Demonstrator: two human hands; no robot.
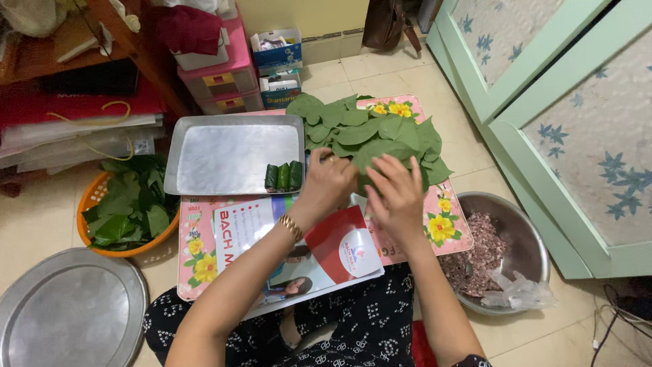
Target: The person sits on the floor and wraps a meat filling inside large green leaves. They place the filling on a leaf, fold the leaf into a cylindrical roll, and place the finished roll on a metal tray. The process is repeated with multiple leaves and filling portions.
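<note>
Both hands, left (331, 178) and right (396, 194), rest flat with loose fingers on the pile of flat green leaves (370, 129) at frame centre; they look thin and floppy, so I'd pinch one by its edge.

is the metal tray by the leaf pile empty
No, three rolled green leaf wraps lie side by side near the right edge of the rectangular metal tray.

You had red-and-white printed flyer (319, 255) near you on flowered board, under your wrists. Far, by wall, stood two blue-and-white cardboard boxes (277, 47), one behind other. Pink drawer unit (224, 78) at their left carried small yellow labels (219, 80).
</note>
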